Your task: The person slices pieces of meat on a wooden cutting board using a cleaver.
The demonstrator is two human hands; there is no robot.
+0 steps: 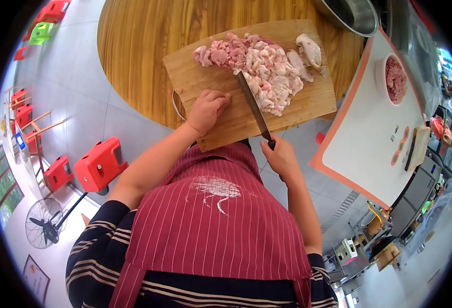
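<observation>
My right hand (281, 158) grips the dark handle of a long kitchen knife (254, 107). The blade points away from me, lying along the near-left side of a heap of diced pale, fatty meat (273, 77). Curled on the bare near-left part of the wooden cutting board (308, 108) is my left hand (208, 111), its fingers closed; whatever may be inside them is hidden. Redder meat pieces (227, 53) sit at the far left of the heap. Two larger pale chunks (309, 51) rest at the board's right end.
The board lies on a round wooden table (139, 51), overhanging its near edge. A metal bowl (357, 18) stands at the far right. On a white side table (362, 128) is a white bowl of meat (395, 79). Red stools (100, 164) and a fan (45, 223) are at left.
</observation>
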